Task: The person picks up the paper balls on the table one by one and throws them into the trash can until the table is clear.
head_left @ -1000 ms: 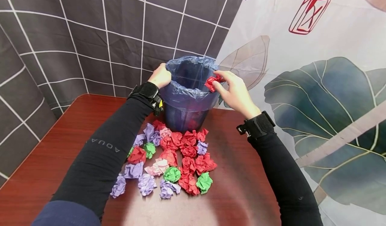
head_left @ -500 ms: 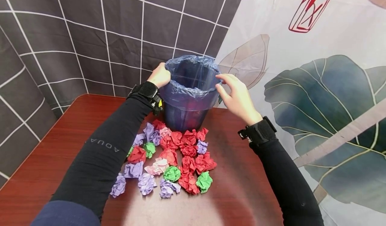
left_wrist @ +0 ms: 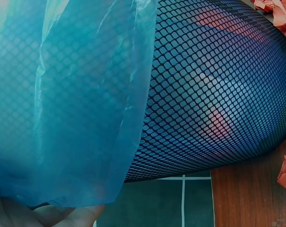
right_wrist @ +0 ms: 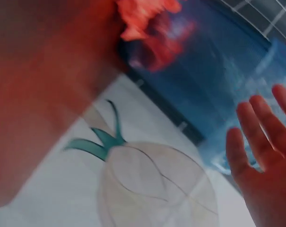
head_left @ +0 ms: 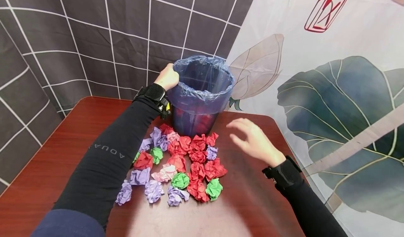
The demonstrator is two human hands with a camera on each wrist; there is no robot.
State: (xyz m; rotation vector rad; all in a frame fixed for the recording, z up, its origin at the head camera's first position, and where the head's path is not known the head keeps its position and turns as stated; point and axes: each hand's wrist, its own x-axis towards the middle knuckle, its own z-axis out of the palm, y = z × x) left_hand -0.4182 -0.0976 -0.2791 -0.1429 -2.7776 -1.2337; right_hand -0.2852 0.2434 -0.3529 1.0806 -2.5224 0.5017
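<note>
A mesh trash can (head_left: 194, 123) lined with a blue plastic bag (head_left: 202, 101) stands at the back of the table. My left hand (head_left: 168, 77) grips its left rim over the folded bag; in the left wrist view only a few fingers (left_wrist: 83, 215) show below the liner. Reddish shapes show through the mesh. My right hand (head_left: 254, 138) hangs over the table to the right of the crumpled paper, fingers apart, holding nothing. Crumpled paper balls lie in front of the can: several red (head_left: 215, 169) and purple (head_left: 154, 191), green (head_left: 214, 189) and pink (head_left: 165, 174).
The reddish-brown wooden table (head_left: 249, 205) backs onto a grey gridded cloth (head_left: 126, 47) and a pale leaf-printed cloth (head_left: 334, 100). My left forearm (head_left: 104, 156) passes over the left part of the table and partly covers the leftmost paper balls.
The red paper ball in my right hand was released into the trash can. My right hand then came down and toward me from the rim. My left hand stays on the rim.
</note>
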